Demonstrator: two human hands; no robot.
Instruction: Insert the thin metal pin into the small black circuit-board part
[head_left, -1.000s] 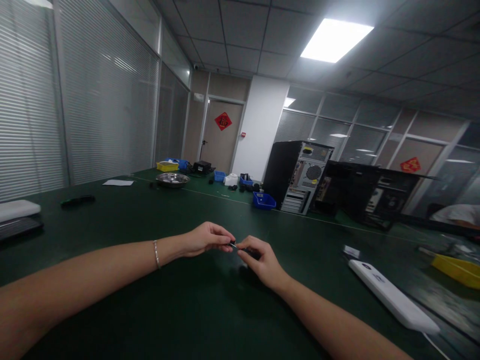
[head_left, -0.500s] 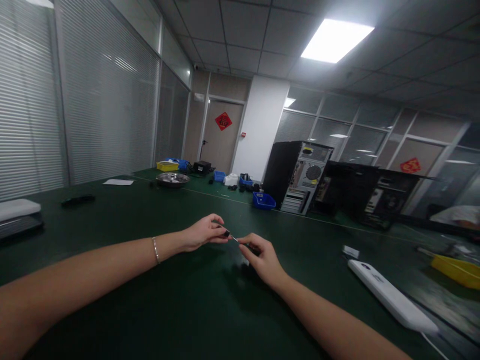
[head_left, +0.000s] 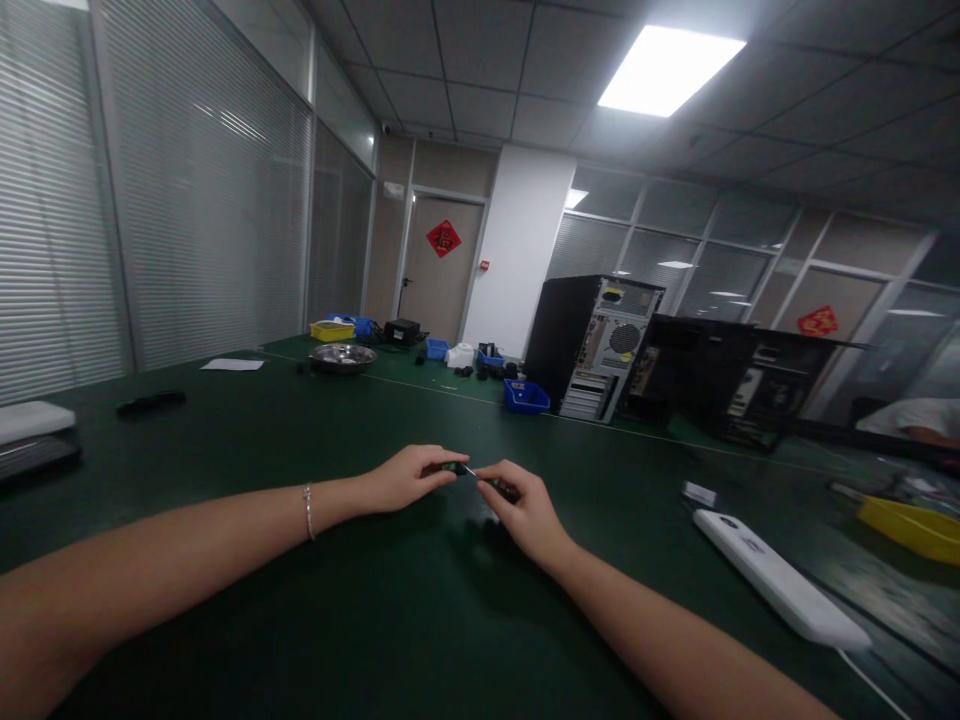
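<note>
1. Head view: the left hand (head_left: 411, 478) pinches a small dark part (head_left: 455, 468) between thumb and fingers, which are nearly closed and stretched toward the other hand.
2. The right hand (head_left: 529, 508) has its fingertips closed around a thin tool (head_left: 471, 472); its bright shaft points leftward from those fingers, its tip at or just beside the part. Contact cannot be made out.
3. Judging from this, the work is under way and unfinished: part and tool are both in hand, neither set down. How much is left cannot be told, as the part is too small to read.
4. Beyond the fingers stand a blue bin (head_left: 526, 396) and a computer case (head_left: 592, 345); to their right lies a white power strip (head_left: 780, 580).
</note>
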